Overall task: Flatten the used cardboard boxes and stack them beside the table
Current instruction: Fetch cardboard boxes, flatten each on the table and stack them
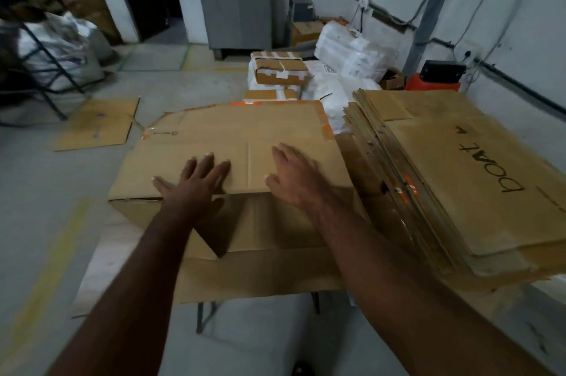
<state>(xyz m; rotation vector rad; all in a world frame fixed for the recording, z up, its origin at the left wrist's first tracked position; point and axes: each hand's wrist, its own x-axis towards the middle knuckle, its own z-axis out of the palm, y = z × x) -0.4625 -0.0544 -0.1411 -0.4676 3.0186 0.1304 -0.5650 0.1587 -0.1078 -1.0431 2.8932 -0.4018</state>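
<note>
From the head view, a partly collapsed cardboard box (232,143) lies across the bench (98,277) at centre frame, its top panel nearly flat. The left hand (196,182) presses on it with fingers straight and spread; the right hand (294,176) lies flat beside it on the same panel. At right, touching the box's edge, sits a stack of flattened boxes (453,179). A single flat cardboard sheet (98,124) lies on the floor at left.
</note>
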